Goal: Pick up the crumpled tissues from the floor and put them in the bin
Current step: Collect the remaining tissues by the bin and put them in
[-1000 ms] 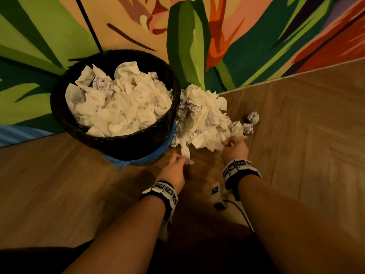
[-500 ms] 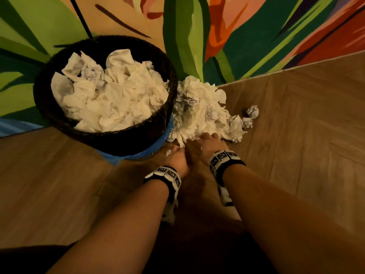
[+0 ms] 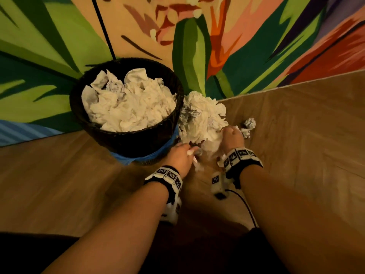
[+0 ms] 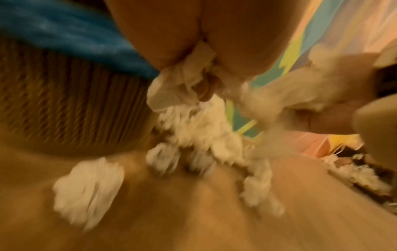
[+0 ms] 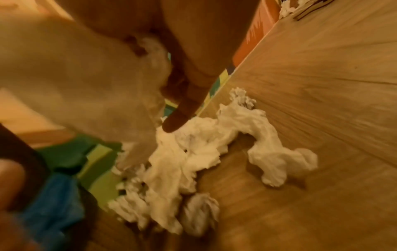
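I am pinching tissue in my left hand (image 3: 180,156) and bunching a wad in my right hand (image 3: 231,138), both grips curled on the pile of tissues (image 3: 201,119) lying on the floor (image 3: 296,155) beside the full bin (image 3: 142,143).

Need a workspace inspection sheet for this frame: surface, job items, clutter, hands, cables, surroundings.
Surface: wood-pattern floor, bare apart from the tissues.
Job's things: dark woven bin, heaped with tissues near its rim, blue liner showing low on its side; tissue pile on the floor touching the bin's right side; two small tissue balls apart to the right.
Clutter: nothing seen.
Grippers: left hand grips tissue at the pile's near edge; right hand grips a clump.
Cables: black cable from the right wrist unit.
Surroundings: painted mural wall behind the bin.
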